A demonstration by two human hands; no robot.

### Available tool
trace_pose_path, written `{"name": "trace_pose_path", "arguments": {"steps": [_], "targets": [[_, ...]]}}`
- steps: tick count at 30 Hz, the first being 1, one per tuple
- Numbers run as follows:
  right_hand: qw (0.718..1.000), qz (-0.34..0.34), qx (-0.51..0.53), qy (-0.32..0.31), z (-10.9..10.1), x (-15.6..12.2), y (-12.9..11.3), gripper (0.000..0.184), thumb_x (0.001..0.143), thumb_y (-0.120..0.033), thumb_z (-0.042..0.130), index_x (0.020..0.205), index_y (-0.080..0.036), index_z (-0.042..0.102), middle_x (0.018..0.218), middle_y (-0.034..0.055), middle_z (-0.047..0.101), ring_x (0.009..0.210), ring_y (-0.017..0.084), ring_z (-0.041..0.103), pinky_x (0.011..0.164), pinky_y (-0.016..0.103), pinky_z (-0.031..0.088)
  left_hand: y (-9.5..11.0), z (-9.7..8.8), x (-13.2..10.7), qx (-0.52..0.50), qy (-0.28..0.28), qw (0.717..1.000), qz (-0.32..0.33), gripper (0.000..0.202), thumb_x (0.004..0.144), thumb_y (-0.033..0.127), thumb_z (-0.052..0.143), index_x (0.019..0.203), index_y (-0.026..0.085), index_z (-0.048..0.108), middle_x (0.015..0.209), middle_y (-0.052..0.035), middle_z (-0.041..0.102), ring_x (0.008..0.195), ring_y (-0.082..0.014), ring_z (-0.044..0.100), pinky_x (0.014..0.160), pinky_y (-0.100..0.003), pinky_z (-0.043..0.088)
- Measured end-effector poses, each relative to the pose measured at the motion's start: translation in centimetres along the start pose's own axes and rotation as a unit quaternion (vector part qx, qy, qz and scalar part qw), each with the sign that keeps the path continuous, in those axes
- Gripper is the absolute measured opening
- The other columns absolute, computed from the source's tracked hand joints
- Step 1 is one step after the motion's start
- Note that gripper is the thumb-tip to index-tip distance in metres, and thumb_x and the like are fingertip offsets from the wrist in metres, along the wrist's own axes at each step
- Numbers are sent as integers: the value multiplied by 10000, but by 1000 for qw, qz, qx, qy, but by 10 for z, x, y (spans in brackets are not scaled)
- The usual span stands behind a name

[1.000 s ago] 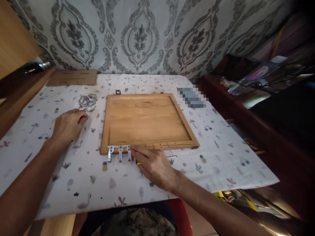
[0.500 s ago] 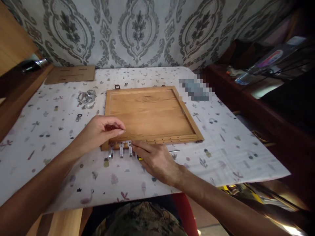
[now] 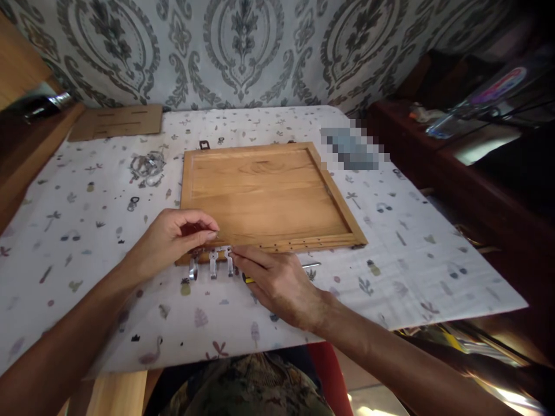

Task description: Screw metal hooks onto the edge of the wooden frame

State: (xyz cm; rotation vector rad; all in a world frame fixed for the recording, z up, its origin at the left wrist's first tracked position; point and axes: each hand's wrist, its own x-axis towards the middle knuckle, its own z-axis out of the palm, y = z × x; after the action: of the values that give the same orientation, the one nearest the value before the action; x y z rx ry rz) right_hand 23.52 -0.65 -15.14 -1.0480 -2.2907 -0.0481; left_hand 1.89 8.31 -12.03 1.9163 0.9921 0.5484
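A square wooden frame board lies flat on a patterned cloth. A metal bracket with three hooks sits on its near edge at the left. My left hand hovers over that corner, thumb and fingers pinched on something too small to make out. My right hand rests on the cloth in front of the board, its fingertips pressed against the right end of the hook bracket. A yellow-handled tool with a metal shaft lies partly hidden under my right hand.
A pile of metal hardware and a loose ring piece lie left of the board. A cardboard sheet lies at the back left. A dark wooden cabinet stands to the right; the patterned wall is behind.
My left hand left the cloth near the hardware pile, came to the board's near left corner and pinched its fingers. My right hand stayed at the hook bracket.
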Motion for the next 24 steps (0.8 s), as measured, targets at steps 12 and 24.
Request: {"name": "trace_pose_path", "arguments": {"steps": [12,24], "targets": [[1000,-2,7,-7,1,-2,1,319,929,-71,388,1071,-61,674,1191,62,640,918,182,679,688,318,590,9,13,2,116,1,983,144,84,894,164,604,872,137,681,787,59,644,671,0,570,617,-61,423],[1000,2,-3,-12,1,-3,1,337,937,-81,362,1076,-71,669,1207,54,633,891,167,678,663,307,585,9,17,6,167,-10,966,195,64,885,108,611,856,129,664,773,52,620,699,-7,564,649,-98,413]]}}
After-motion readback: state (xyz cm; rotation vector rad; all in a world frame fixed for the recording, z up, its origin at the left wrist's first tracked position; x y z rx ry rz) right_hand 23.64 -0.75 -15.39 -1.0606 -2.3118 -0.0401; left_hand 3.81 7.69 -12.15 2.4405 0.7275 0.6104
